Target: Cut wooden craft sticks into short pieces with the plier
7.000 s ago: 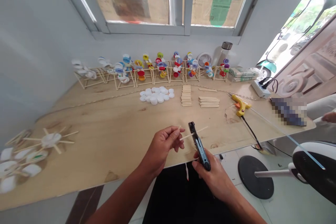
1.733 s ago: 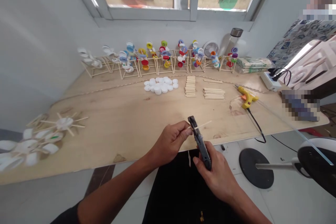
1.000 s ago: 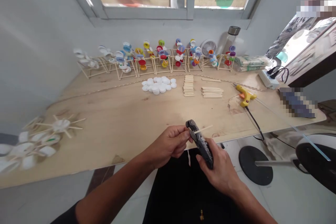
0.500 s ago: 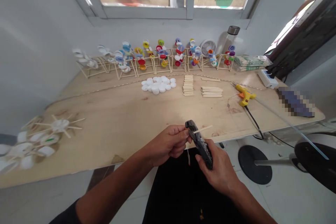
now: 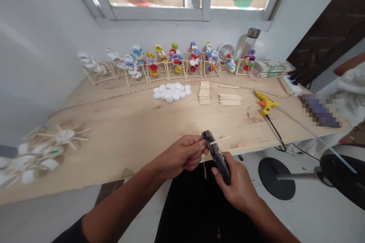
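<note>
My left hand (image 5: 189, 153) pinches a thin wooden stick (image 5: 221, 140) near the table's front edge. The stick passes through the jaws of dark pliers (image 5: 218, 159), and its free end points right. Wrapped round the handles of the pliers is my right hand (image 5: 238, 182), closed. The stick's other end is hidden in my left fingers. Beyond my hands lie a pile of white bottle caps (image 5: 172, 92), a stack of short sticks (image 5: 204, 92) and a bundle of longer sticks (image 5: 229, 100).
A yellow glue gun (image 5: 265, 102) with a black cord lies at right, near a white power strip (image 5: 291, 85). Small cap-and-stick wheels on frames (image 5: 176, 64) line the wall. White cap wheels (image 5: 65, 136) lie at left. Another person's sleeve (image 5: 353, 91) shows at far right.
A person in light clothing has come into view at the right edge, and the bright opening there is now dark. My hands, the pliers and the stick have barely moved.
</note>
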Demonstrator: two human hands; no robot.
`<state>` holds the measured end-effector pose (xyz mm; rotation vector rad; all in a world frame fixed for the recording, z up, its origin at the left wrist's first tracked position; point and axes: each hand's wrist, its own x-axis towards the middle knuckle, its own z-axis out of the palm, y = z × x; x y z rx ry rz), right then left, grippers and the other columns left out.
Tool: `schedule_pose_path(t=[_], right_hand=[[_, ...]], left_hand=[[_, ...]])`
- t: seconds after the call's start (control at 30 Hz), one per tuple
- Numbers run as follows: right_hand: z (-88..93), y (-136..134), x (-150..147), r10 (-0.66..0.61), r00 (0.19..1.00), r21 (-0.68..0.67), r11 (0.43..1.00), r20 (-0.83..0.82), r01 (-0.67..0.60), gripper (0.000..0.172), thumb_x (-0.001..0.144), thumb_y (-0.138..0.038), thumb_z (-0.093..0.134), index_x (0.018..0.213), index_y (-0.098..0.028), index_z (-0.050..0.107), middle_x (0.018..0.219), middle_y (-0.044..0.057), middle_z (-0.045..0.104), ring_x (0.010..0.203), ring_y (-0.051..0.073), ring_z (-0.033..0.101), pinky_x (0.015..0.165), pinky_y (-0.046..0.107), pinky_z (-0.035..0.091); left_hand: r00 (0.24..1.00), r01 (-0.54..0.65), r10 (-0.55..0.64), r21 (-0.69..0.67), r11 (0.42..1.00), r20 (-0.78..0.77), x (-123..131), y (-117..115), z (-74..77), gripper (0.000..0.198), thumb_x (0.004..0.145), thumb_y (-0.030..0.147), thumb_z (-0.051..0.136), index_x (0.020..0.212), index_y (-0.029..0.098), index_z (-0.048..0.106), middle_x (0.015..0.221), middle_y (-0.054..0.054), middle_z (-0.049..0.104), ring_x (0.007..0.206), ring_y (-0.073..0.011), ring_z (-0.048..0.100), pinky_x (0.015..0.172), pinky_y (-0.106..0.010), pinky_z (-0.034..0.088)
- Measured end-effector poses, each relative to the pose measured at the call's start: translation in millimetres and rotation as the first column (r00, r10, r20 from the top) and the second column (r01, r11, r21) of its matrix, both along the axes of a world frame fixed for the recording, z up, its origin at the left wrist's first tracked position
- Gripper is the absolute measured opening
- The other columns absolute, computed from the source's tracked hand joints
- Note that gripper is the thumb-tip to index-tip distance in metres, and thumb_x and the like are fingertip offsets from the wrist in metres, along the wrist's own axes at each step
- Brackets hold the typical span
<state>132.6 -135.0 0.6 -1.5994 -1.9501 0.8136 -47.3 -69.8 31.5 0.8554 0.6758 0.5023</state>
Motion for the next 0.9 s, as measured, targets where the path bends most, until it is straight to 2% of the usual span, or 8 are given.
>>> schedule_pose_path(t=[0.3, 0.43, 0.53, 0.63, 0.7, 0.77, 0.83, 0.9], right_hand=[[2.2, -1, -3, -0.018, 0.999, -0.005, 1.000, 0.036, 0.018, 0.008, 0.082, -0.029, 0.045, 0.080, -0.021, 0.043, 0.058, -0.002, 0.054, 0.050, 0.015, 0.052, 0.050, 0.023, 0.034], [2.6, -1, -6, -0.058, 0.997, -0.026, 0.998, 0.059, 0.059, 0.012, 0.082, -0.032, 0.045, 0.077, -0.022, 0.042, 0.055, -0.003, 0.053, 0.049, 0.016, 0.052, 0.049, 0.023, 0.033], [3.9, 0, -7, -0.087, 0.994, -0.031, 0.996, 0.073, 0.090, 0.014, 0.082, -0.033, 0.046, 0.076, -0.022, 0.041, 0.056, -0.002, 0.053, 0.050, 0.016, 0.053, 0.050, 0.023, 0.034], [6.6, 1, -8, -0.087, 0.994, -0.039, 0.995, 0.062, 0.090, 0.014, 0.082, -0.033, 0.046, 0.075, -0.022, 0.040, 0.057, -0.002, 0.054, 0.051, 0.016, 0.053, 0.050, 0.023, 0.034], [8.5, 1, -9, -0.077, 0.996, -0.044, 0.996, 0.046, 0.079, 0.013, 0.082, -0.032, 0.046, 0.075, -0.022, 0.040, 0.056, -0.003, 0.053, 0.050, 0.016, 0.053, 0.049, 0.023, 0.033], [9.9, 0, -9, -0.071, 0.997, -0.043, 0.996, 0.031, 0.072, 0.012, 0.082, -0.031, 0.046, 0.076, -0.022, 0.040, 0.057, -0.003, 0.053, 0.050, 0.015, 0.052, 0.049, 0.023, 0.033], [10.6, 0, -9, -0.071, 0.997, -0.042, 0.997, 0.025, 0.072, 0.011, 0.081, -0.030, 0.047, 0.077, -0.022, 0.041, 0.057, -0.003, 0.053, 0.050, 0.015, 0.052, 0.049, 0.023, 0.033], [10.8, 0, -9, -0.078, 0.997, -0.038, 0.996, 0.030, 0.079, 0.010, 0.081, -0.030, 0.047, 0.078, -0.022, 0.042, 0.058, -0.003, 0.054, 0.052, 0.015, 0.052, 0.050, 0.023, 0.033]], left_hand=[[0.999, -0.016, 0.020, 0.079, 0.997, -0.049, 1, 2, 0.2, 0.028, 0.080, 0.042, 0.051, 0.071, 0.016, 0.046, 0.042, 0.011, 0.022, 0.036, -0.0034, 0.016, 0.037, -0.017, 0.014], [0.982, -0.030, 0.085, 0.306, 0.952, -0.168, 3, 1, 1.8, 0.028, 0.084, 0.040, 0.044, 0.073, 0.015, 0.049, 0.044, 0.010, 0.023, 0.037, -0.0045, 0.019, 0.038, -0.018, 0.019], [0.892, -0.002, 0.297, 0.656, 0.755, -0.339, 7, -3, 3.4, 0.024, 0.086, 0.033, 0.040, 0.076, 0.015, 0.052, 0.052, 0.006, 0.040, 0.045, -0.0067, 0.036, 0.045, -0.019, 0.031], [0.749, 0.130, 0.558, 0.905, 0.405, -0.357, 9, -10, -3.2, 0.016, 0.088, 0.022, 0.038, 0.085, 0.016, 0.053, 0.068, 0.001, 0.055, 0.060, -0.0099, 0.050, 0.056, -0.021, 0.038], [0.671, 0.239, 0.690, 0.960, 0.146, -0.272, 9, -13, -12.1, 0.016, 0.087, 0.018, 0.039, 0.092, 0.014, 0.053, 0.068, -0.001, 0.056, 0.061, -0.0114, 0.052, 0.056, -0.022, 0.038], [0.614, 0.345, 0.764, 0.938, -0.033, -0.199, 8, -14, -20.3, 0.016, 0.087, 0.017, 0.040, 0.095, 0.013, 0.054, 0.061, 0.000, 0.053, 0.054, -0.0114, 0.049, 0.052, -0.022, 0.036], [0.603, 0.388, 0.778, 0.917, -0.093, -0.176, 8, -14, -23.9, 0.015, 0.086, 0.016, 0.041, 0.095, 0.013, 0.053, 0.058, 0.001, 0.052, 0.051, -0.0113, 0.048, 0.050, -0.022, 0.035], [0.638, 0.351, 0.747, 0.934, -0.070, -0.184, 8, -14, -21.7, 0.014, 0.087, 0.015, 0.040, 0.093, 0.013, 0.053, 0.060, 0.000, 0.054, 0.053, -0.0111, 0.050, 0.051, -0.022, 0.037]])
